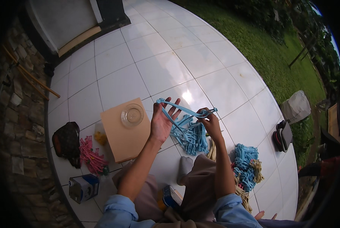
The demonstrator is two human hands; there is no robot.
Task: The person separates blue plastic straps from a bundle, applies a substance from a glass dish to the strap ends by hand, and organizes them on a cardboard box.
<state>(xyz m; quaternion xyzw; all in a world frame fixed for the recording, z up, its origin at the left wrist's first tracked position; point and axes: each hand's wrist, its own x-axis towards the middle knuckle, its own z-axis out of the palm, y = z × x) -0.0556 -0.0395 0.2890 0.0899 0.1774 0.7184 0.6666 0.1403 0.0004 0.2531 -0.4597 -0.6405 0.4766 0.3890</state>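
- Blue plastic strips [185,109] stretched between both hands above the white tiled floor [154,64].
- The left hand [161,121] was spread open, palm up, with a looped end of the strips hooked over its fingers [169,107].
- The right hand [211,123] was closed, pinching the other end of the strips between fingertips.
- Just beneath the hands, a bundle of blue strips [192,136] lay on the floor, touching the person's knee.
- A second heap of blue strips mixed with tan cord [246,166] sat to the right of the right forearm.
- A tan cardboard sheet [124,136] lay left of the left hand, with a clear round lid [132,115] resting on it.
- Further left were pink strips [91,155], a dark bag [66,142] and a small box [83,187].
- Dark sandals [282,135] and a grey sack [296,106] stood at the floor's right edge, by the grass [261,41].
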